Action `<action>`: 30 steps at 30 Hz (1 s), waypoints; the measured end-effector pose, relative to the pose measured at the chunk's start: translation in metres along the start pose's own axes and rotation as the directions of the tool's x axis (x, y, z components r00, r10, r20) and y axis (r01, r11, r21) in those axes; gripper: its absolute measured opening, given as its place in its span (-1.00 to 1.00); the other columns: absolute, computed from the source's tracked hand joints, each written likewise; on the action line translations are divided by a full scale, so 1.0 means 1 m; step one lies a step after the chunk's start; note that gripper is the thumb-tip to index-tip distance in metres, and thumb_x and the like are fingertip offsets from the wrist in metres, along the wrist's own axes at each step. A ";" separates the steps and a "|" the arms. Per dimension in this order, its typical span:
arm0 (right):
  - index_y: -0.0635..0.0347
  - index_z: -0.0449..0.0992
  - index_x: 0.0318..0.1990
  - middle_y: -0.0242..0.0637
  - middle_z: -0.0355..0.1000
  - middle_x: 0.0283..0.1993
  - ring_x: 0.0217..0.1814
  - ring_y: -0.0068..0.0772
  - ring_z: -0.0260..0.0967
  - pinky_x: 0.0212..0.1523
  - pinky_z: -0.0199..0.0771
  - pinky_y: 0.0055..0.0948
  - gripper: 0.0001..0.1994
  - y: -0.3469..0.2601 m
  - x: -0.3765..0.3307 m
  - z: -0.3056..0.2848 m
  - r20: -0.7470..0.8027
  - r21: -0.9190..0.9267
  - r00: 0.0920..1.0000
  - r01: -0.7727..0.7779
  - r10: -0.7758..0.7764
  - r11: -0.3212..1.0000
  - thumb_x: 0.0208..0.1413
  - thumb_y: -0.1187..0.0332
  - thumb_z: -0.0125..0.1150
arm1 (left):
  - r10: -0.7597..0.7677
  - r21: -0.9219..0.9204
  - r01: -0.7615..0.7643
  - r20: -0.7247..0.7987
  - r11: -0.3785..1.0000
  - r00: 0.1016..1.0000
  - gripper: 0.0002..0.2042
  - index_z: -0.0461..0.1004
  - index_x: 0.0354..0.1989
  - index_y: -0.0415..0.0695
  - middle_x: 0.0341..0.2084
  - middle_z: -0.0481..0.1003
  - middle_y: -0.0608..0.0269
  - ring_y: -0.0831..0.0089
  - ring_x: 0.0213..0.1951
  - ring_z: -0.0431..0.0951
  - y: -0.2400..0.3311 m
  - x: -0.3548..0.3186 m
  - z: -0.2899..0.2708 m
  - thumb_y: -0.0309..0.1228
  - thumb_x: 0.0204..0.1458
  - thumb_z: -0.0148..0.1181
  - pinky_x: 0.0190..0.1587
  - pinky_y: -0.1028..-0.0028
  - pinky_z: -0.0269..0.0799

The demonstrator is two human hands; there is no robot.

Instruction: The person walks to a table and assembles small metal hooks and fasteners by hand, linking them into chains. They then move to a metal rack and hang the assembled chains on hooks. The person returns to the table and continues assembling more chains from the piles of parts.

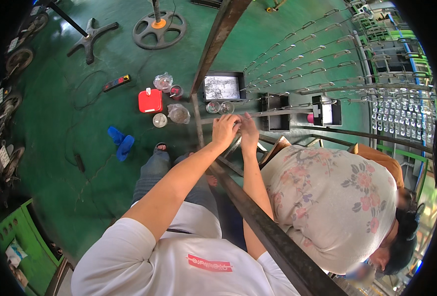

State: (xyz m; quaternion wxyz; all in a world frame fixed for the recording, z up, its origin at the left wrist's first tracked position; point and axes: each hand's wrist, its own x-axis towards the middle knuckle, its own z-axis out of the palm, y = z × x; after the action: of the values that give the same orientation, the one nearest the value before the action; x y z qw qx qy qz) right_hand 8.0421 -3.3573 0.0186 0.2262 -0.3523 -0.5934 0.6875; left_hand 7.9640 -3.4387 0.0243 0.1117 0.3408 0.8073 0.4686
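My left hand [225, 130] and my right hand [248, 132] meet in front of me, fingertips close together. Both sets of fingers are curled in a pinch; whatever they hold is too small or hidden to make out. Just beyond them stand two clear round cups, the left cup [212, 107] and the right cup [227, 107], with small contents. Farther out lies a black tray [241, 80] with many small metal pieces in it. A dark metal frame bar [263, 224] runs diagonally between my forearms.
Beside me on the right bends a person in a floral shirt [327, 207]. Rows of linked metal hooks [297, 59] hang beyond, near black bins [276, 124]. On the green floor to the left are a red container [150, 101], blue slippers [124, 148] and a power strip [117, 83].
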 end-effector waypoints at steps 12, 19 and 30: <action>0.51 0.05 0.28 -0.07 0.28 0.20 0.26 -0.36 0.22 0.26 0.14 -0.47 -0.46 -0.011 -0.003 -0.001 0.019 0.053 1.000 0.008 -0.009 0.999 0.07 0.70 -0.19 | 0.194 0.215 -0.189 -0.003 0.958 0.981 -0.84 0.44 -0.31 0.00 -0.36 0.48 0.43 0.39 -0.20 0.45 -0.002 0.008 0.009 -0.40 -0.09 0.25 -0.04 0.17 0.14; 0.51 0.05 0.28 -0.03 0.24 0.24 0.32 -0.29 0.17 0.33 0.05 -0.41 -0.34 -0.016 -0.008 0.001 -0.013 0.098 1.000 -0.003 0.004 0.995 -0.12 0.80 -0.32 | 0.267 0.260 -0.268 0.041 0.928 0.963 -0.85 0.43 -0.32 0.02 -0.36 0.48 0.44 0.42 -0.20 0.45 -0.002 0.009 0.008 -0.39 -0.08 0.24 0.02 0.15 0.11; 0.43 0.07 0.29 0.01 0.28 0.22 0.25 -0.29 0.25 0.30 0.17 -0.38 -0.29 -0.010 -0.007 -0.004 -0.078 0.000 0.996 0.049 -0.049 0.999 -0.18 0.85 -0.38 | 0.340 0.211 -0.350 0.084 0.912 0.937 -0.82 0.43 -0.27 0.00 -0.34 0.49 0.40 0.40 -0.19 0.47 -0.003 0.010 0.010 -0.38 -0.06 0.23 0.03 0.16 0.12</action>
State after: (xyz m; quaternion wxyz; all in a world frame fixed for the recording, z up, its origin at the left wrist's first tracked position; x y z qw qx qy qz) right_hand 8.0489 -3.3576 0.0302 0.2663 -0.3637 -0.5920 0.6681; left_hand 7.9598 -3.4260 0.0176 0.0065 0.4989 0.7790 0.3797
